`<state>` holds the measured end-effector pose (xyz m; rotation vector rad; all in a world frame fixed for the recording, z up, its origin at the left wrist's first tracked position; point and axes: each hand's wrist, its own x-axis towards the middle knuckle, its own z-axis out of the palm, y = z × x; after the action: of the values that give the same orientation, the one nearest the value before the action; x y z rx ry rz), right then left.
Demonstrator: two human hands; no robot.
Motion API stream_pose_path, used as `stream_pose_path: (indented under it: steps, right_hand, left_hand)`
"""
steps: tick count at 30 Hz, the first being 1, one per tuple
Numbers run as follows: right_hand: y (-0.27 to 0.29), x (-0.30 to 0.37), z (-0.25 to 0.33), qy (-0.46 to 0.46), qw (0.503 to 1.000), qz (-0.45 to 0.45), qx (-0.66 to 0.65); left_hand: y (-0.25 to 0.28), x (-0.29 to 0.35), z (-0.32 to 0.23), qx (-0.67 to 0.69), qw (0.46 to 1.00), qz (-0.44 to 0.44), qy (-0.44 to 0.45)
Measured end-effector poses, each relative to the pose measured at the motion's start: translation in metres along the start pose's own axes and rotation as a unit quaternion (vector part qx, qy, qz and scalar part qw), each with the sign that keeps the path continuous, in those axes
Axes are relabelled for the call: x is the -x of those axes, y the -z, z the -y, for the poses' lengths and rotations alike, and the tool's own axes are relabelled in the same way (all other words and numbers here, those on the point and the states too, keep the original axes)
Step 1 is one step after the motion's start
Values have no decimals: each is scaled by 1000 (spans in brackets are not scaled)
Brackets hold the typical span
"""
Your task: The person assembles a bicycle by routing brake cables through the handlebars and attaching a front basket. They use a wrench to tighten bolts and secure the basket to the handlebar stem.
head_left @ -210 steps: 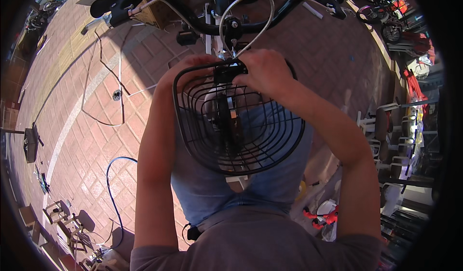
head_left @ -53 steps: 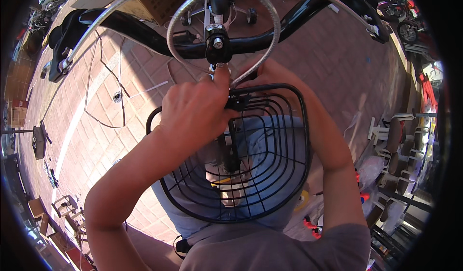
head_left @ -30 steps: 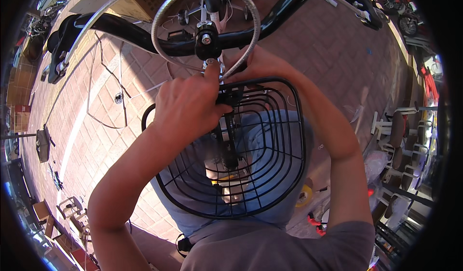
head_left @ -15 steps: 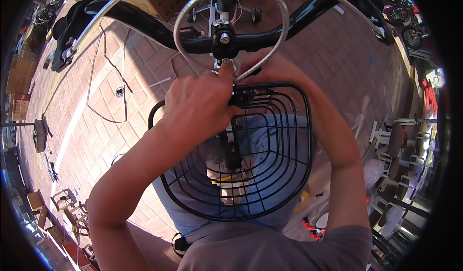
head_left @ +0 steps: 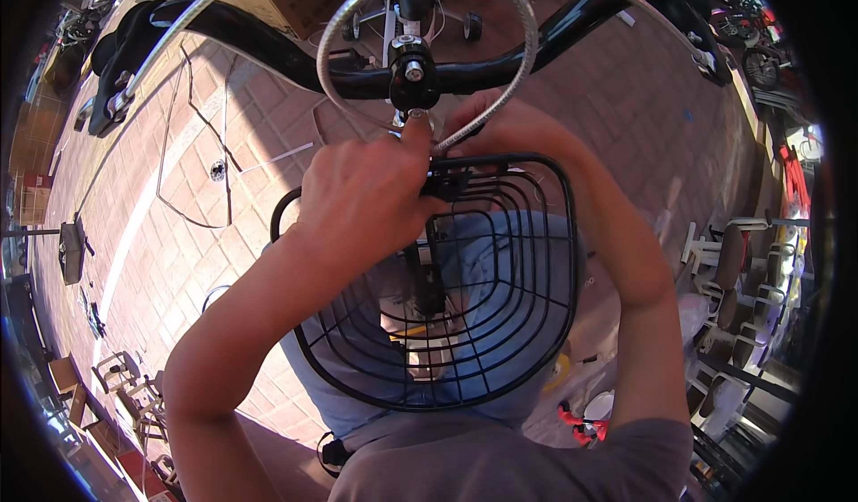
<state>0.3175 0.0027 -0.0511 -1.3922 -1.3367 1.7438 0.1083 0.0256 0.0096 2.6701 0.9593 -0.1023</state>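
Observation:
A black wire basket (head_left: 507,401) hangs over my knees, its far rim against the bicycle's front post. My left hand (head_left: 362,185) is closed on that rim near its middle, thumb inside the basket and index finger stretched up to the bolt under the handlebar clamp (head_left: 413,73). My right hand (head_left: 505,128) reaches round the basket's far right side, fingers curled in behind the rim beside the post. What those fingers hold is hidden. A braided silver cable (head_left: 527,50) loops in front of both hands. Above them the black handlebar (head_left: 268,53) spans left and right.
A brake lever (head_left: 114,104) sits at the left handlebar end. A cardboard box (head_left: 299,1) and small wheels stand beyond the handlebar. Thin cables lie on the brick paving (head_left: 179,261) to the left. Metal frames and chair-like parts (head_left: 733,261) are piled at the right.
Very little differs. Both hands keep their places at the basket's far rim, while the basket and handlebar have shifted very slightly in the view.

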Motion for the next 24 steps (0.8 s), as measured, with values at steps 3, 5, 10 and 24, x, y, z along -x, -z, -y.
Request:
stream_pose_path:
  steps: [3, 5, 10, 24]
  right_hand:
    - [-5, -6, -7, 15, 1000, -3, -13]
    - [-2, -6, -5, 54, 997, -14, 45]
    - [2, -2, -8, 33, 998, -19, 39]
    - [-6, -2, -8, -23, 995, 34, -88]
  left_hand:
    - [1, -2, -1, -2, 1000, 9, 7]
    - [3, -2, -2, -5, 1000, 11, 14]
    - [2, -2, -4, -23, 1000, 6, 18]
    - [-1, -1, -3, -26, 999, -19, -2]
